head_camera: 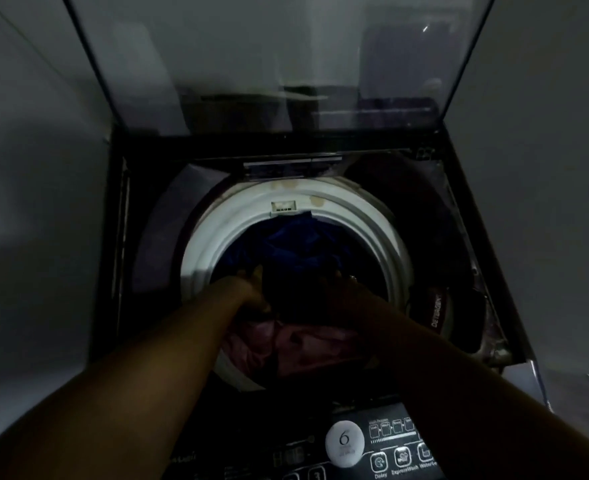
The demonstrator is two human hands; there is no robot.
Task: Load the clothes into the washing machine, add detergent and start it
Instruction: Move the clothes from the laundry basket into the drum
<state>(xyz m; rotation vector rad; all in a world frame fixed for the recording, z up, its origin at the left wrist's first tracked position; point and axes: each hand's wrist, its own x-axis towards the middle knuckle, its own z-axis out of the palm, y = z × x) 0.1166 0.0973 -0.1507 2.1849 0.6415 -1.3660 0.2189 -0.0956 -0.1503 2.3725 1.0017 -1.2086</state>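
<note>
Dark garment in drum: left hand clutched it; right hand on it, grip too dim to tell. Blue cloth beyond hands, pink cloth beneath.

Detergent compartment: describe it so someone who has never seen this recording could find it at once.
Start at the open top-loading washing machine and the white ring around its drum. Right of that ring lies the detergent compartment, curved and dark red. It alone carries the white word DETERGENT, unlike the icon-covered control panel nearer the camera.

Two hands, one washing machine
</note>
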